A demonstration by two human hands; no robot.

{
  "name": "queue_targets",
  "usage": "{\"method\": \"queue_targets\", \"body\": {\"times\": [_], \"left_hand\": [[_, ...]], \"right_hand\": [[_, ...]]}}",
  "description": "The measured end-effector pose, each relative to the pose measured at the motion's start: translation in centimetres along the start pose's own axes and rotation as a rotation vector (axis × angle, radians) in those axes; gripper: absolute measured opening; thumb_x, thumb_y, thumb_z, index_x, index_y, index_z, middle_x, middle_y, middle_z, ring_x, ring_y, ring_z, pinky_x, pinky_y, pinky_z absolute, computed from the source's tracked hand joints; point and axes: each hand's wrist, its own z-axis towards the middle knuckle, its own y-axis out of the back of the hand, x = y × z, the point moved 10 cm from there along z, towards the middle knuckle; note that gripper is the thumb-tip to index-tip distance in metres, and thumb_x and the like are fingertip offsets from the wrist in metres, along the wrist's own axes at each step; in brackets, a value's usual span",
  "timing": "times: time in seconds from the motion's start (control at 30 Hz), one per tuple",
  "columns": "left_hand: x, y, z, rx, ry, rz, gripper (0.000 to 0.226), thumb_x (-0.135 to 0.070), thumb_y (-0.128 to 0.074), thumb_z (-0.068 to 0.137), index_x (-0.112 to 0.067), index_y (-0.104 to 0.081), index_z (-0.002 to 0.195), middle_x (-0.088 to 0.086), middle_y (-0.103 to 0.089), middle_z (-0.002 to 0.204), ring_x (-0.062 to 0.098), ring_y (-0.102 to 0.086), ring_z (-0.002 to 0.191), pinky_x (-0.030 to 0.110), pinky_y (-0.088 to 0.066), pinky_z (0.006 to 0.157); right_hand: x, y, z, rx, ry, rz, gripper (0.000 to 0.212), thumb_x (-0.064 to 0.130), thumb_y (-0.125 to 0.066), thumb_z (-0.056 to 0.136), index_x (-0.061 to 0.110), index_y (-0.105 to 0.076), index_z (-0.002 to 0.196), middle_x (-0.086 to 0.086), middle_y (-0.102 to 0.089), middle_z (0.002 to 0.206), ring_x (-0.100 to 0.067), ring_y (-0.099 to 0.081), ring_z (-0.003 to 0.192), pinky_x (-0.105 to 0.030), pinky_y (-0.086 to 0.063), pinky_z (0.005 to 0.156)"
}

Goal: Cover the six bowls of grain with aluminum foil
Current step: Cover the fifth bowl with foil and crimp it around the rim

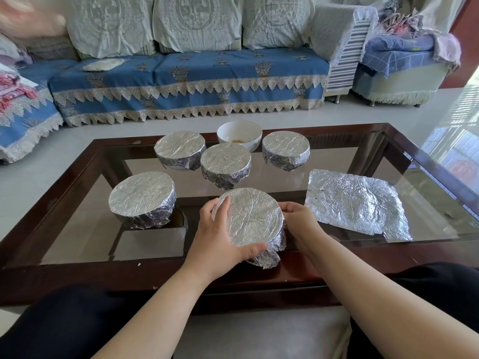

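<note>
Foil is down tight on the nearest bowl point(250, 221) — your left hand point(220, 237) grips its near-left rim, thumb curled under the front edge, while your right hand point(298, 218) presses in against the right side, fingers tucked out of sight behind the crimped skirt. Both hands sit either side of that bowl at the front edge of the glass bench point(77, 229). Four more wrapped bowls stand beyond it. One white bowl point(239, 134) at the far middle is still bare, a little grain showing inside. The spare foil sheet point(357, 203) lies flat just to your right, closer to the right hand than the left, its long edge running away from you and rightward — so my guess is the right hand takes it, and the bare bowl lies straight ahead, past the middle wrapped one. No labels or writing readable anywhere.
</note>
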Motion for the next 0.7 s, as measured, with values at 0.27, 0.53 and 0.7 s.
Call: {"method": "queue_targets", "body": {"times": [0.27,0.53,0.7], "left_hand": [[0.1,0.0,0.0,-0.005,-0.004,0.002,0.138,-0.091,-0.060,0.044,-0.030,-0.007,0.157,-0.015,-0.001,0.152,0.013,-0.021,0.145,0.030,-0.024,0.115],[0.0,0.0,0.0,-0.016,-0.004,-0.010,0.136,-0.086,-0.064,0.045,-0.030,-0.010,0.156,-0.011,-0.003,0.153,0.013,-0.023,0.144,0.030,-0.025,0.117],[-0.1,0.0,0.0,-0.015,-0.008,-0.008,0.135,-0.083,-0.066,0.046,-0.030,-0.010,0.156,-0.011,-0.002,0.153,0.012,-0.022,0.145,0.027,-0.022,0.115]], "right_hand": [[1.1,-0.2,-0.4,0.030,0.045,-0.151,0.026,-0.012,-0.060,0.082,0.013,-0.069,0.084,0.003,-0.072,0.074,-0.010,-0.066,0.063,-0.019,-0.052,0.054],[0.5,-0.8,-0.6,0.098,0.032,-0.142,0.036,-0.012,-0.059,0.080,0.013,-0.071,0.102,-0.003,-0.076,0.091,-0.021,-0.073,0.083,-0.038,-0.061,0.076],[0.7,-1.0,-0.9,0.131,0.012,-0.152,0.034,-0.012,-0.055,0.082,0.011,-0.074,0.099,-0.008,-0.076,0.086,-0.020,-0.073,0.074,-0.029,-0.058,0.062]]}}
